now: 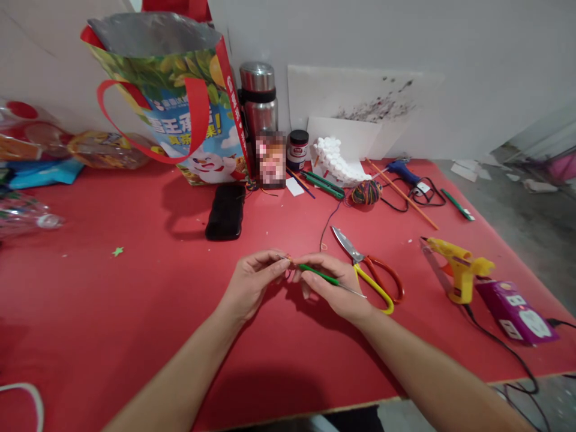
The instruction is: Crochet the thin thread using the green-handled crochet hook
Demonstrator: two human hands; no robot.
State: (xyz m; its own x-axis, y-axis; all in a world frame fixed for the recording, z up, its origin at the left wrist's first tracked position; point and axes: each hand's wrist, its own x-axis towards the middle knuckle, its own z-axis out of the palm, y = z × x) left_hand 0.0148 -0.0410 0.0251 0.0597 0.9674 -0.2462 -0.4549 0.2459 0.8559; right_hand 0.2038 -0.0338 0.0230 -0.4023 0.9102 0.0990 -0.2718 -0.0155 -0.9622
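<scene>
Grip: left hand (252, 281) pinched together on a small yarn piece (288, 258), presumably to steady it; right hand (336, 282) closed on a crochet hook (319, 275), held slantwise, likely for fine control; yarn ball (366, 192) set beyond, apparently so its strand (324, 227) can feed freely. Piece sits between both hands: tiny, reddish, mostly finger-covered, stitches unreadable; hook green-handled, bare metal behind; ball round, multicoloured
</scene>
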